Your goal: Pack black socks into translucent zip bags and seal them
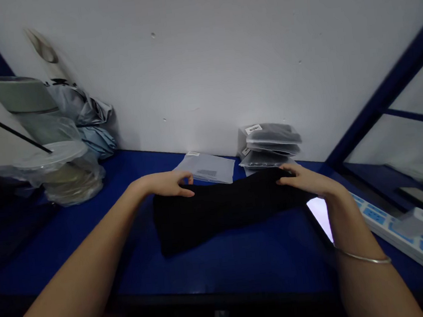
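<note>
Left hand (pixel 167 184) and right hand (pixel 306 179) both pinch the far edge of this long, soft black fabric piece (pixel 217 211), spread across the glossy blue tabletop (pixel 264 264)! Behind, a white barcode label (pixel 253 129), unreadable, tops stacked frosted-plastic packets (pixel 273 148).

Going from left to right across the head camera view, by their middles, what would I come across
Bagged cup with a straw, left hand, black cloth, stack of packets, right hand, power strip.
</note>
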`<state>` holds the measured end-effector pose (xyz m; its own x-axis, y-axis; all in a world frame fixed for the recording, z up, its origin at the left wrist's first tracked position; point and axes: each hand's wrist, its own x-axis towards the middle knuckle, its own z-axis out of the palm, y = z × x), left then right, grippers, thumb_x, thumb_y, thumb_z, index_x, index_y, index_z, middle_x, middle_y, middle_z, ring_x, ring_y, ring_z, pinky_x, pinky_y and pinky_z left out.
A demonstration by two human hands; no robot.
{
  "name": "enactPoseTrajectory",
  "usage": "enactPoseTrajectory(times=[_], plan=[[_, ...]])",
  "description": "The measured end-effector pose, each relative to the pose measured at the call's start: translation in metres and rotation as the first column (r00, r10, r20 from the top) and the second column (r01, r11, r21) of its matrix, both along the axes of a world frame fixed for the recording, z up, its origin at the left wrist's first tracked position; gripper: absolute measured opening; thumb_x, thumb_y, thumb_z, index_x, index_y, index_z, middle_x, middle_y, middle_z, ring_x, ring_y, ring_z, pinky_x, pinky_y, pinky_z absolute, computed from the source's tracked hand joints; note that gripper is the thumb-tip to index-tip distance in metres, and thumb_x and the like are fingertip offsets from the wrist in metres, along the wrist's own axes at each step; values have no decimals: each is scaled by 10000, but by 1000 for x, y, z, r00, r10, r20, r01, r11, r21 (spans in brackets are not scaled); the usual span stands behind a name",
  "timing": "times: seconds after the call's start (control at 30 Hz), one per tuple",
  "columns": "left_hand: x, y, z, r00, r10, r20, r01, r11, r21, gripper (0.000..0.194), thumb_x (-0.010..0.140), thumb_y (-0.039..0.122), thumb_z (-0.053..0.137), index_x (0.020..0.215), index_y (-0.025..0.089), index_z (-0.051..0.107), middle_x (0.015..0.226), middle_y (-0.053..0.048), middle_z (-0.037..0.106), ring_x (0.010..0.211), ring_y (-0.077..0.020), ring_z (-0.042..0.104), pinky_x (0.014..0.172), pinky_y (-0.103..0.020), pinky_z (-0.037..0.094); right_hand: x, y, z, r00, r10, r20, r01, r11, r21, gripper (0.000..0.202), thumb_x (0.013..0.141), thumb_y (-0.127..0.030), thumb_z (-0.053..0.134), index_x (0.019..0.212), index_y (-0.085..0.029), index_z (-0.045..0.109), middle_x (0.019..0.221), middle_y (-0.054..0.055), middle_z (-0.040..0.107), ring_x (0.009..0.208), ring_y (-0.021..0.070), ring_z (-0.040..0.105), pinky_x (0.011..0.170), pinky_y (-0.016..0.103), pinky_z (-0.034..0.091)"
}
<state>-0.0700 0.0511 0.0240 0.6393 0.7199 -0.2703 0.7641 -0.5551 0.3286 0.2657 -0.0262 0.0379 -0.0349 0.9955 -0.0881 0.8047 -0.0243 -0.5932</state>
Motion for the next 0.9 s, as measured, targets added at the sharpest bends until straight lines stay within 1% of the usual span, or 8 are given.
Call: enactPoseTrajectory(times=[0.13,0.2,0.3,0.43,0.53,0.6,0.73,0.9], plan=[[16,-9,-1,998,-49,27,48,999,12,274,727,380,493,923,189,485,827,-20,545,705,-144,483,583,-217,346,-18,-8,12,936,51,-349,-48,999,19,419,698,-428,542,1066,-278,410,948,33,565,792,190,557,618,291,464],[20,-11,-2,998,-58,39,58,998,5,244,727,350,492,907,186,479,779,-11,524,663,-132,466,559,-216,341,-31,-11,14,902,101,-419,-88,995,51,418,679,-394,562,1046,-277,402,965,30,551,808,180,552,638,282,466],[20,-12,-2,993,-77,92,78,997,-5,223,723,314,493,897,178,460,783,-6,503,660,-122,460,552,-208,342,-47,-13,13,927,47,-373,-18,997,81,414,621,-282,583,997,-259,411,872,16,546,710,157,538,572,267,451],[18,-13,1,988,-91,122,92,996,-2,202,722,272,487,898,177,460,813,-8,516,674,-119,480,563,-207,357,-45,-13,10,977,-135,-165,175,949,261,314,563,-166,541,858,-231,456,716,-14,505,550,109,451,449,227,362],[25,-22,6,968,-109,225,66,980,188,168,746,265,476,886,175,493,839,-21,539,732,-140,507,635,-238,393,-38,-14,11,974,-94,-205,141,963,230,218,590,-204,561,795,-220,486,687,-19,519,569,112,476,467,223,374],[36,-33,6,909,-219,355,92,935,342,150,779,264,458,884,182,526,914,-30,546,846,-156,516,747,-269,403,-35,-14,13,960,-88,-266,140,973,185,218,611,-275,600,799,-218,505,722,-9,550,620,127,515,500,231,400],[66,-57,-12,789,-467,400,309,863,399,220,825,220,430,1003,187,555,1064,-50,542,995,-150,496,885,-267,378,-31,-14,14,917,-115,-382,172,978,116,401,594,-367,657,947,-247,508,811,5,585,637,137,548,523,257,433],[87,-67,-42,828,-503,248,370,822,432,507,797,204,450,1293,188,344,1344,-99,368,1203,-229,358,974,-371,319,-24,-13,16,862,-133,-489,251,950,184,641,542,-290,701,1128,-284,441,865,11,573,731,161,568,650,324,466]])
